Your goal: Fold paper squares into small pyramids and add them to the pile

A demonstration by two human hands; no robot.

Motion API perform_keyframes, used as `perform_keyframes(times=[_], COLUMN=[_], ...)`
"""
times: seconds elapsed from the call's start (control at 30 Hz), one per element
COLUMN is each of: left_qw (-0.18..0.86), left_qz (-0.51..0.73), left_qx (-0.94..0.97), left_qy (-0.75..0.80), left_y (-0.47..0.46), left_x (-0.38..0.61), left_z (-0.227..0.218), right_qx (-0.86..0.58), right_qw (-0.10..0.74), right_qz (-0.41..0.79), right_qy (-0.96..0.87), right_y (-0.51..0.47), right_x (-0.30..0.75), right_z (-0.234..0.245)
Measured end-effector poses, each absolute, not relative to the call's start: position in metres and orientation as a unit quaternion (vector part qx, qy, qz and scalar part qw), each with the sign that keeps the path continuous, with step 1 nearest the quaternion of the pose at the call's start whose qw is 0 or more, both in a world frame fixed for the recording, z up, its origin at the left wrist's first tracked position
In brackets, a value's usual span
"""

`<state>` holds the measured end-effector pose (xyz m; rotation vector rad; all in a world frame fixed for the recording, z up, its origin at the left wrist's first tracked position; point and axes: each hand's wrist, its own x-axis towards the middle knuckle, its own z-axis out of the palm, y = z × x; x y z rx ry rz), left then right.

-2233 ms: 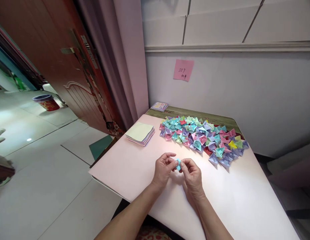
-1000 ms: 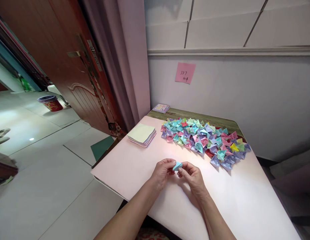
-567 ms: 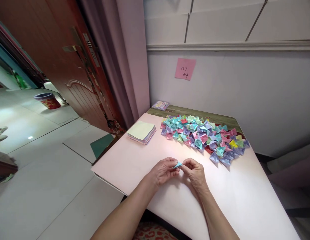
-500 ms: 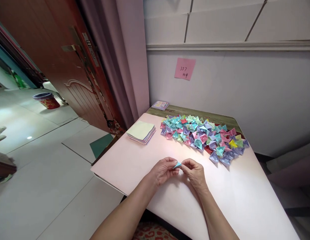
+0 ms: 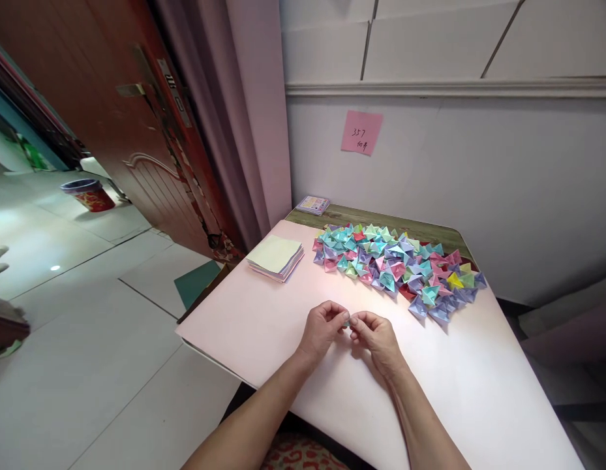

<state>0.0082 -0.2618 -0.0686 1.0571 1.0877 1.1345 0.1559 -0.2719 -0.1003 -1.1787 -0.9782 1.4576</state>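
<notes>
Between the fingertips of both hands is a small folded piece of blue-green paper (image 5: 347, 324), mostly covered by the fingers. My left hand (image 5: 324, 329) pinches it from the left, thumb and index finger closed. My right hand (image 5: 378, 336) grips the other end, with its thumb and fingertips meeting the left ones. Both hands are just above the pale pink table board (image 5: 263, 326). Beyond them lies a broad heap of folded paper boats (image 5: 391, 261) in blue, purple, pink, green, red and yellow.
A stack of square paper sheets (image 5: 276, 254), cream on top, sits at the left. Behind it, a small printed pack (image 5: 313, 205) rests on the wooden tabletop strip (image 5: 420, 228). A pink note (image 5: 362, 132) is stuck on the wall. A bin (image 5: 90, 194) stands on the floor by the door.
The fingers have closed in around the blue paper, so less of it shows. Both hands have shifted grip, and the left hand has turned slightly. The view has moved a little.
</notes>
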Motion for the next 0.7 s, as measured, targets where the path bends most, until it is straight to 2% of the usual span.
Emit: perform_keyframes(times=[0.1, 0.23, 0.43, 0.7], left_qw=[0.613, 0.598, 0.539, 0.471], left_qz=[0.459, 0.402, 0.435, 0.447], left_qx=[0.439, 0.493, 0.55, 0.605], left_qy=[0.47, 0.487, 0.467, 0.461], left_y=[-0.2626, -0.2625, -0.2607, -0.2652], left_x=[0.0073, 0.0052, 0.0057, 0.0139], left_z=[-0.0677, -0.0663, -0.0615, -0.067], right_qx=[-0.483, -0.471, -0.478, -0.469], right_qw=[0.523, 0.537, 0.52, 0.542], right_qz=[0.573, 0.544, 0.546, 0.437], right_qy=[-0.406, -0.44, -0.451, -0.544], right_y=[-0.271, -0.2713, -0.2725, -0.2719], right_x=[0.1563, 0.1577, 0.1564, 0.1567], right_z=[-0.1001, -0.0964, -0.0916, -0.0946])
